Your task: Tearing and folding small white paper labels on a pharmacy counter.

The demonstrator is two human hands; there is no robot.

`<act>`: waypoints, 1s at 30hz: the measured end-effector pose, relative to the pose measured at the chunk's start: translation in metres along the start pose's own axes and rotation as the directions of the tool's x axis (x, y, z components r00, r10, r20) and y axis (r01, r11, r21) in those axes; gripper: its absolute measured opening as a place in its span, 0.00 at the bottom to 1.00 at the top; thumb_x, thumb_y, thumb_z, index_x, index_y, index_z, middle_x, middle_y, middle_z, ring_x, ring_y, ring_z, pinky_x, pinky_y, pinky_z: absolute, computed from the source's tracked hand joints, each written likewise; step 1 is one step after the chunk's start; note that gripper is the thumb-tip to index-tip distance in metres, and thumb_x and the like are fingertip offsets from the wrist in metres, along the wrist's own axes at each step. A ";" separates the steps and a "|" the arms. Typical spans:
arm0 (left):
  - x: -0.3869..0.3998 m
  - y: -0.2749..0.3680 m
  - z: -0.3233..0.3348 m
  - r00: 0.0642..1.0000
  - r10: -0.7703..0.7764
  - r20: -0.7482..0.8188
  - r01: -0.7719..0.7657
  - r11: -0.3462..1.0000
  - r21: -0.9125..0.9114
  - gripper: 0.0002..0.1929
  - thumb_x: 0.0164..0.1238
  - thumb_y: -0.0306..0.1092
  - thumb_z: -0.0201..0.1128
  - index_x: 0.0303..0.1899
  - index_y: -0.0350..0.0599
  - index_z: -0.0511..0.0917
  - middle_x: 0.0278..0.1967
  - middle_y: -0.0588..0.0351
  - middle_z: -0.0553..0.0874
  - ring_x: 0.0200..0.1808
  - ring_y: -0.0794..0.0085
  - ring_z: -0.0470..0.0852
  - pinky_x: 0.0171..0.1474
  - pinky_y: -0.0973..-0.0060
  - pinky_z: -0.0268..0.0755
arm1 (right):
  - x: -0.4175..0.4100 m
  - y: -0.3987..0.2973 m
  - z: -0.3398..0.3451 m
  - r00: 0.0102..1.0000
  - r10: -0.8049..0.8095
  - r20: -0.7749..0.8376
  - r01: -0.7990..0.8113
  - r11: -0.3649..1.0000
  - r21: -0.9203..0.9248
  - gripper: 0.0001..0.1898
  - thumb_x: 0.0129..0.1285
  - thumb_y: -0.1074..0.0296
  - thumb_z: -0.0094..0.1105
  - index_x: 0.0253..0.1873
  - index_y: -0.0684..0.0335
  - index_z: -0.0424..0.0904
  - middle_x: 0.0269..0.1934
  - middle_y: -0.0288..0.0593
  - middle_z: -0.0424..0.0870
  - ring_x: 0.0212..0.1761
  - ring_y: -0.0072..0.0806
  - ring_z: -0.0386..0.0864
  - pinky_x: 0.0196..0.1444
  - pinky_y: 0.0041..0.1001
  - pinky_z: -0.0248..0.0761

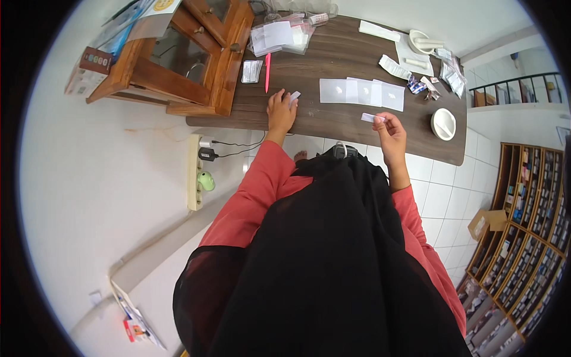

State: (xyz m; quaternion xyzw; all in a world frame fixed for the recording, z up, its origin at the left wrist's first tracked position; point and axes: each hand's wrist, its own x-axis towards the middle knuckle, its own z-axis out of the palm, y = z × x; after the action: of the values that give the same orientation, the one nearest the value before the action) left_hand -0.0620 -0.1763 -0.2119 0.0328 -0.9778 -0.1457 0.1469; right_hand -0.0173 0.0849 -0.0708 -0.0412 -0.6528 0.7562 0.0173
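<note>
My left hand (281,111) rests palm down near the front edge of the dark wooden table, with a small folded white paper (295,95) at its thumb and index finger. Whether it grips this paper cannot be made out. In my right hand (391,129), a narrow folded white paper strip (368,117) is pinched between thumb and fingers, just above the tabletop. Beyond the hands lie three overlapping white paper sheets (332,96), each bearing a small heap of white powder (366,89). A pink pen (267,73) and a stack of printed labels (251,72) lie past my left hand.
A white mortar with a pestle (443,124) stands at the right, another mortar (419,42) at the back. Nearby are blister packs (415,85) and plastic bags (453,73). More bags (281,35) lie beside the wooden cabinet (187,67). A power strip (194,174) hangs below left.
</note>
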 end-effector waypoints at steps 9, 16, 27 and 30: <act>0.029 0.030 -0.046 0.952 -0.243 0.188 0.301 0.859 -0.414 0.10 0.56 0.31 0.60 0.40 0.43 0.81 0.39 0.55 0.82 0.37 0.71 0.78 0.39 0.78 0.70 | 0.011 -0.018 -0.045 0.996 0.054 0.070 -0.054 0.999 0.002 0.05 0.59 0.76 0.58 0.40 0.66 0.76 0.32 0.36 0.78 0.32 0.16 0.73 0.38 0.14 0.66; 0.008 0.202 -0.137 0.993 0.101 0.068 0.006 0.517 -0.856 0.10 0.48 0.24 0.66 0.35 0.38 0.82 0.31 0.58 0.85 0.28 0.78 0.79 0.34 0.84 0.70 | 0.016 -0.037 -0.065 0.986 -0.022 0.164 0.016 0.999 0.039 0.05 0.57 0.79 0.59 0.38 0.67 0.77 0.35 0.39 0.79 0.34 0.18 0.73 0.40 0.15 0.67; -0.012 0.232 -0.146 0.994 0.112 0.014 -0.040 0.460 -0.887 0.11 0.50 0.24 0.64 0.39 0.39 0.81 0.33 0.57 0.85 0.30 0.76 0.80 0.35 0.83 0.70 | 0.018 -0.046 -0.073 0.991 -0.089 0.101 0.072 0.984 0.163 0.08 0.51 0.83 0.62 0.36 0.66 0.75 0.34 0.40 0.78 0.35 0.20 0.73 0.41 0.16 0.67; -0.016 0.237 -0.143 0.997 0.076 -0.020 -0.051 0.425 -0.904 0.12 0.50 0.25 0.65 0.40 0.41 0.81 0.32 0.58 0.85 0.29 0.75 0.79 0.33 0.83 0.69 | 0.017 -0.045 -0.073 0.992 -0.086 0.092 0.069 0.982 0.178 0.10 0.50 0.83 0.63 0.36 0.65 0.75 0.33 0.40 0.77 0.35 0.20 0.73 0.41 0.16 0.67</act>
State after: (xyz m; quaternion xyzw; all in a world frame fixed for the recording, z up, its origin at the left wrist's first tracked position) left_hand -0.0089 0.0129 -0.0156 -0.0893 -0.7501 -0.6410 0.1356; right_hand -0.0295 0.1648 -0.0371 0.0235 -0.5852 0.8104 0.0179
